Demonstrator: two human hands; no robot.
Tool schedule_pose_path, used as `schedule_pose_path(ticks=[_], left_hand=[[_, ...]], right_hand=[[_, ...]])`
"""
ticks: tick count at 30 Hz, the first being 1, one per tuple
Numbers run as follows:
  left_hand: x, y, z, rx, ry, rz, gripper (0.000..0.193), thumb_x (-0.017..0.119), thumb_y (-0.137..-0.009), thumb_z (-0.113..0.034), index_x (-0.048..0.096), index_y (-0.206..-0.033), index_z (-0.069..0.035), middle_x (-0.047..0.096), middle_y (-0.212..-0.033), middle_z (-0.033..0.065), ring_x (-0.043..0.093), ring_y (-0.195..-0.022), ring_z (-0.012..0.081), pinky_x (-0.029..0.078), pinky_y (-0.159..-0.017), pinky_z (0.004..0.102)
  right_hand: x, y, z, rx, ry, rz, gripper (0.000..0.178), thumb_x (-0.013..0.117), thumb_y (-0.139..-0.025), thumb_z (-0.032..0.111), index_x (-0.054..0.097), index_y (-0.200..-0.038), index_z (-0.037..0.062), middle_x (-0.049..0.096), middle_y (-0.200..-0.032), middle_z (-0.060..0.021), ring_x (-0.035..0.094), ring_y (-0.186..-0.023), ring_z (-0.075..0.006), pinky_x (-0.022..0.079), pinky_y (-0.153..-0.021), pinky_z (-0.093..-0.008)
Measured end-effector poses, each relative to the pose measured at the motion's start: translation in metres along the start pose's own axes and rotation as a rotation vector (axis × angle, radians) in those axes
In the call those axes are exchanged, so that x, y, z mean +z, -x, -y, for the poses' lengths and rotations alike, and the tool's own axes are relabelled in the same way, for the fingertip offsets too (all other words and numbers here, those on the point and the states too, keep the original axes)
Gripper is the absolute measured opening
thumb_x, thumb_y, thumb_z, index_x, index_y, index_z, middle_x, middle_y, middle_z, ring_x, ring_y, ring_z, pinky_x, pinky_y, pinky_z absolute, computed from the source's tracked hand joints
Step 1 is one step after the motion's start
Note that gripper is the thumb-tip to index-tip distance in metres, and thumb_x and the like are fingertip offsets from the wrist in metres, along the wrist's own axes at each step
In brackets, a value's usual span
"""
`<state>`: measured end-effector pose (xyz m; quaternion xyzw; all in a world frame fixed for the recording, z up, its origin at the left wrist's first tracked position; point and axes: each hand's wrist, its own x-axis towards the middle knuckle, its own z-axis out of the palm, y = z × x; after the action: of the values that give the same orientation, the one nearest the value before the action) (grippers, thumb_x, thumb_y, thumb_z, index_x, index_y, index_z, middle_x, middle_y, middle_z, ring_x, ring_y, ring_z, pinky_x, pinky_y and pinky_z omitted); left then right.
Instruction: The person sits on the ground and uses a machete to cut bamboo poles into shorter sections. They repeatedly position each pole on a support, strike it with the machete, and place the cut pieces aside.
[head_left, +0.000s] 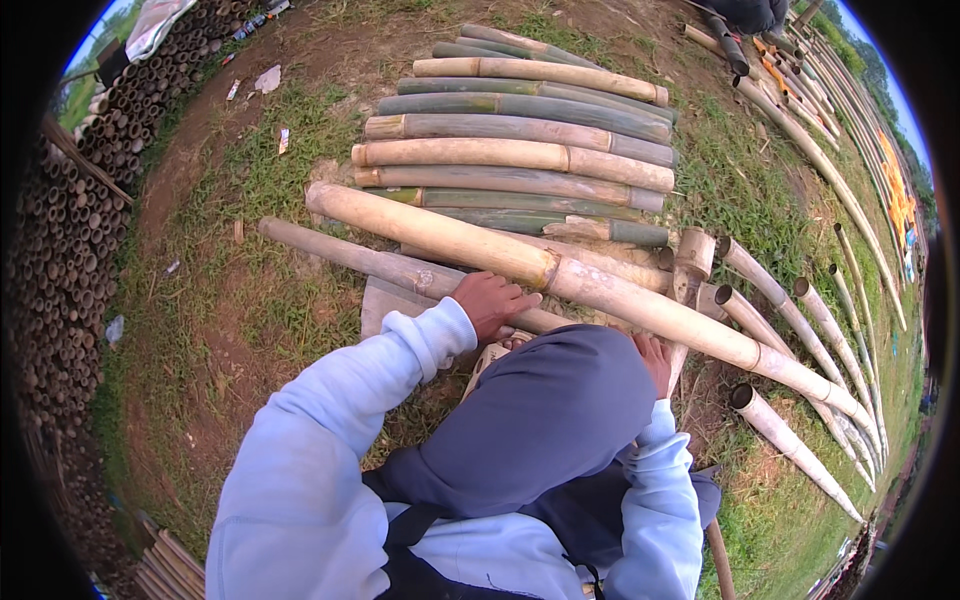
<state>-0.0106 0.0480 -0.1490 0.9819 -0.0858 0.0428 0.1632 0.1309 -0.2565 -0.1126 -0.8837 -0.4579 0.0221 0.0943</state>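
Note:
A long pale bamboo pole (pixel 440 230) slants across the middle, from upper left to lower right. Just below it lies a thinner grey-brown bamboo pole (pixel 350 257). My left hand (pixel 490 305) is over this thinner pole, fingers wrapped on it and pointing toward the pale one. Beside my bent knee (pixel 570 400) is my right hand (pixel 655 364), close under the pale pole; the knee and pole hide part of it, and I cannot make out what it holds. A short jointed bamboo post (pixel 692 262) stands against the pale pole's far side.
Several cut bamboo lengths (pixel 515 152) lie in a row beyond the pale pole. Hollow bamboo poles (pixel 780 430) fan out at right. A tall stack of bamboo ends (pixel 70 250) lines the left. Someone in dark clothing (pixel 748 14) is at the top right.

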Motion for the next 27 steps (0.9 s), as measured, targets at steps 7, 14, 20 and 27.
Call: schedule_pose_path(ticks=[7, 14, 20, 27], left_hand=[[-0.011, -0.035, 0.017, -0.04, 0.107, 0.048, 0.062, 0.082, -0.077, -0.035, 0.065, -0.135, -0.023, 0.071, -0.098, 0.0067, 0.066, -0.094, 0.0309, 0.051, -0.087, 0.0452], [-0.023, -0.058, 0.023, -0.169, 0.205, 0.198, 0.06, 0.081, -0.081, -0.041, 0.065, -0.137, -0.025, 0.073, -0.105, 0.0109, 0.066, -0.103, 0.0348, 0.051, -0.093, 0.0484], [-0.014, -0.075, 0.025, -0.133, 0.273, 0.134, 0.061, 0.079, -0.083, -0.045, 0.064, -0.138, -0.023, 0.073, -0.113, 0.0123, 0.065, -0.11, 0.037, 0.051, -0.095, 0.0488], [-0.027, -0.098, 0.031, -0.128, 0.282, 0.075, 0.079, 0.088, -0.071, -0.049, 0.063, -0.138, -0.016, 0.069, -0.127, 0.0111, 0.062, -0.118, 0.0349, 0.046, -0.102, 0.0443]], right_hand=[[-0.012, -0.005, -0.012, 0.036, -0.15, -0.056, 0.053, 0.079, -0.082, 0.033, 0.068, -0.132, 0.0228, 0.064, -0.098, -0.0063, 0.065, -0.096, -0.0289, 0.049, -0.087, -0.0436], [-0.039, -0.037, -0.01, 0.157, -0.246, 0.112, 0.052, 0.083, -0.08, 0.026, 0.069, -0.13, 0.0223, 0.066, -0.099, -0.0082, 0.066, -0.096, -0.0319, 0.051, -0.085, -0.0453], [-0.047, -0.051, -0.032, 0.131, -0.262, 0.142, 0.052, 0.084, -0.08, 0.025, 0.069, -0.13, 0.0207, 0.068, -0.099, -0.0106, 0.068, -0.094, -0.0339, 0.054, -0.085, -0.0445], [-0.043, -0.078, -0.059, 0.156, -0.3, 0.15, 0.045, 0.084, -0.08, 0.021, 0.072, -0.124, 0.0163, 0.068, -0.114, -0.0094, 0.067, -0.106, -0.034, 0.054, -0.094, -0.0431]])
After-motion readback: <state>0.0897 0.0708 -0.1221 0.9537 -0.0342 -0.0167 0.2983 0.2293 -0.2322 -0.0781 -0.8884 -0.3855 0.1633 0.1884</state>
